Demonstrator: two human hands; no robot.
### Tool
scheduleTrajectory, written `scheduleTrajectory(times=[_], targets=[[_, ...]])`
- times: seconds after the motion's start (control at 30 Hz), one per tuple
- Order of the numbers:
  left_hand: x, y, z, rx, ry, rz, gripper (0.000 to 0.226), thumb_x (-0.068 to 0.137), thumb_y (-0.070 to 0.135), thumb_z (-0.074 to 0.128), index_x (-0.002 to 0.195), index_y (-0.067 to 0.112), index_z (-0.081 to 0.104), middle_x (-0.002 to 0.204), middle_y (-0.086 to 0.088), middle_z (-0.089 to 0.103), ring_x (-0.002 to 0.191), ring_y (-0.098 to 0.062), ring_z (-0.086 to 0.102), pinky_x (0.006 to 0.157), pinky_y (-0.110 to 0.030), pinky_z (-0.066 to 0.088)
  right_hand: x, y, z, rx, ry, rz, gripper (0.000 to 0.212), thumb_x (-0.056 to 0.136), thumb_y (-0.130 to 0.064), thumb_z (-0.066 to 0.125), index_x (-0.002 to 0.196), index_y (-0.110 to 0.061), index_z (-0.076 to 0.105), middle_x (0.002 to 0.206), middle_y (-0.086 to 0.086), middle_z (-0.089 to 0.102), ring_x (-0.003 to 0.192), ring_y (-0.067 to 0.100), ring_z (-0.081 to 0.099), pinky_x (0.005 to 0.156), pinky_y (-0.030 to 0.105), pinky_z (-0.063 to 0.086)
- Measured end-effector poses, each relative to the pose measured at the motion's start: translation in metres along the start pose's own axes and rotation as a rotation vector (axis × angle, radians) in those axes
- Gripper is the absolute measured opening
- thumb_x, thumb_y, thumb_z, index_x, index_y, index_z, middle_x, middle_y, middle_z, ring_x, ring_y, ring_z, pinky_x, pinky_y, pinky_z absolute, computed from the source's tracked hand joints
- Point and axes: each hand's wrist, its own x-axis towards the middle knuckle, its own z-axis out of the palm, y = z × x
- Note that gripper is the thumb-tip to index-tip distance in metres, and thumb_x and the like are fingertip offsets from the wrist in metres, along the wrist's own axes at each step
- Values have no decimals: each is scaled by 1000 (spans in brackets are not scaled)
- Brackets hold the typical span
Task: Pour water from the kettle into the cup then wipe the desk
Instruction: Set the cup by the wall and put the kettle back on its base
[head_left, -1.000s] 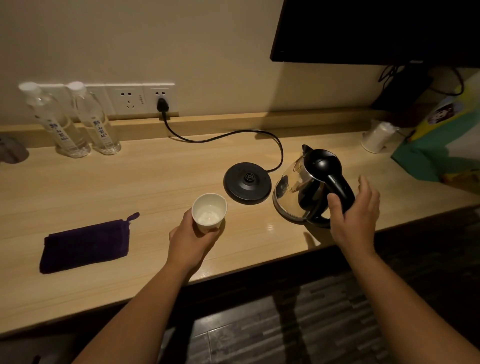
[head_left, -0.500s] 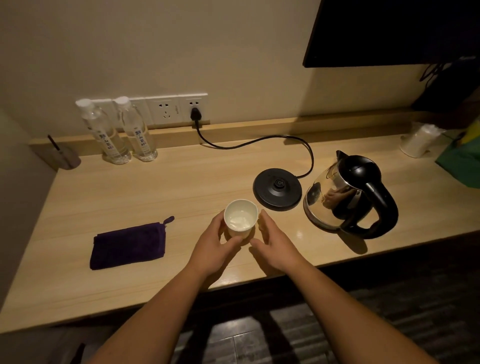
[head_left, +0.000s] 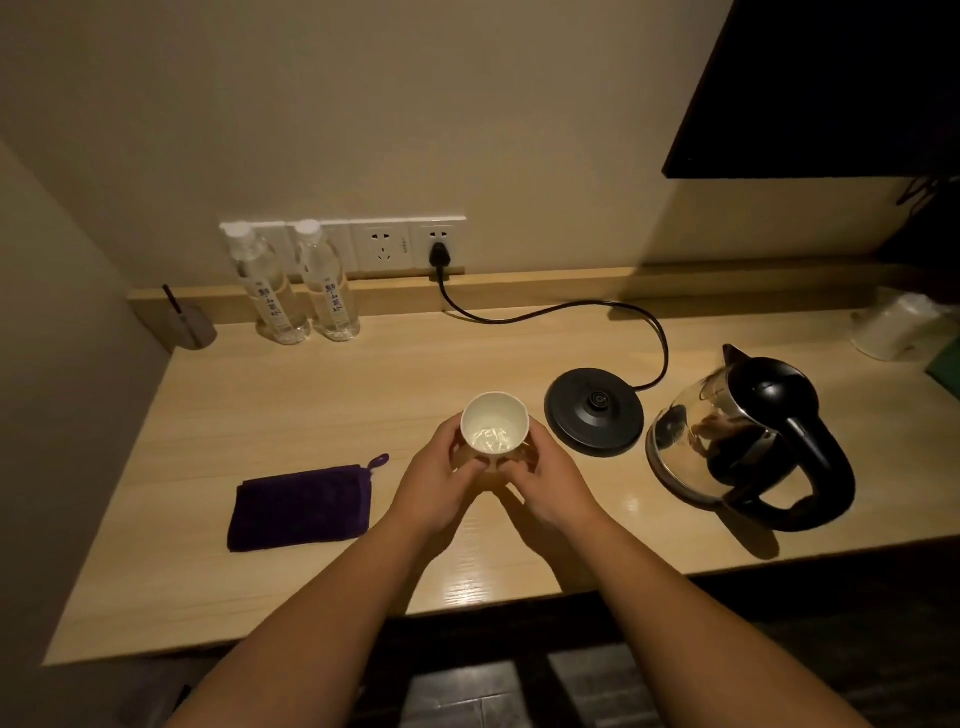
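Since a moment ago the right hand (head_left: 550, 475) has closed in, so both it and the left hand (head_left: 436, 478) now cup the white cup (head_left: 494, 427), each grip pressed around its lower wall, just left of the black kettle base (head_left: 594, 410) on the worktop (head_left: 311, 395). Behind and left of the cup, two water bottles (head_left: 296, 283) carry dark printing too small to read. The cup seems to hold shimmering water, while the glass kettle (head_left: 748, 441) with its black lid and handle sits off its base, right of the cup, and the folded purple cloth (head_left: 301, 506) lies left.
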Motion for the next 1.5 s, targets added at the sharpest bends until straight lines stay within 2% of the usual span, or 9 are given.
scheduleTrajectory(times=[0.17, 0.3, 0.4, 0.53, 0.83, 1.13, 1.23, 1.33, 1.5], targets=[[48, -1, -20, 57, 52, -4, 60, 91, 17, 66, 141, 34, 38, 132, 13, 54, 121, -8, 51, 98, -29, 45, 52, -14, 7, 11, -23, -33, 62, 87, -14, 63, 141, -30, 37, 123, -13, 51, 114, 7, 48, 89, 21, 39], [85, 2, -27, 15, 87, -18, 59, 88, 17, 68, 137, 38, 40, 126, 17, 56, 120, -7, 53, 89, -18, 42, 97, -21, 7, 31, -52, -50, 62, 86, -13, 64, 139, -30, 38, 122, -12, 54, 118, 12, 52, 83, 14, 39], [119, 7, -31, 25, 107, -23, 61, 89, 15, 67, 140, 33, 40, 128, 15, 54, 120, -5, 50, 89, -18, 39, 132, -26, 2, 34, -61, -57, 61, 85, -13, 64, 139, -30, 40, 124, -11, 54, 117, 10, 51, 83, 13, 39], [145, 9, -34, 29, 123, -27, 62, 90, 16, 67, 142, 31, 38, 129, 14, 53, 117, -3, 49, 85, -13, 38, 165, -25, 0, 14, -66, -83, 66, 84, -16, 67, 141, -31, 38, 131, -9, 54, 118, 8, 50, 91, 20, 41], [179, 1, -42, 15, 73, -37, 66, 88, 13, 70, 143, 28, 36, 131, 9, 54, 122, -9, 52, 101, -29, 43, 195, -22, 4, 22, -79, -82, 70, 83, -18, 70, 143, -28, 36, 134, -6, 54, 121, 11, 50, 98, 29, 43], [181, -5, -42, 9, 61, -44, 65, 89, 13, 69, 143, 28, 36, 135, 6, 55, 126, -10, 51, 101, -29, 42, 198, -16, 10, -28, -39, -70, 71, 83, -18, 71, 144, -28, 34, 135, -2, 54, 123, 16, 51, 100, 36, 45], [179, -3, -44, 141, 83, -30, 69, 90, 18, 68, 147, 28, 32, 141, 6, 50, 130, -13, 46, 103, -33, 41, 196, -18, 10, -88, -40, -72, 75, 84, -22, 70, 147, -28, 29, 138, -1, 52, 126, 18, 48, 97, 31, 43], [172, -4, -49, 410, 135, -58, 74, 93, 23, 64, 154, 22, 22, 158, 1, 30, 142, -17, 30, 111, -35, 31, 191, -16, 8, -222, -20, -100, 78, 86, -24, 69, 149, -28, 23, 143, 0, 48, 129, 19, 45, 95, 27, 39], [140, -2, -47, 684, 160, -63, 65, 100, 34, 49, 155, 16, 19, 163, -1, 12, 148, -20, 17, 116, -35, 22, 171, -15, 1, -501, 15, -89, 79, 89, -27, 66, 151, -15, 19, 153, 7, 34, 140, 24, 32, 110, 37, 32]])
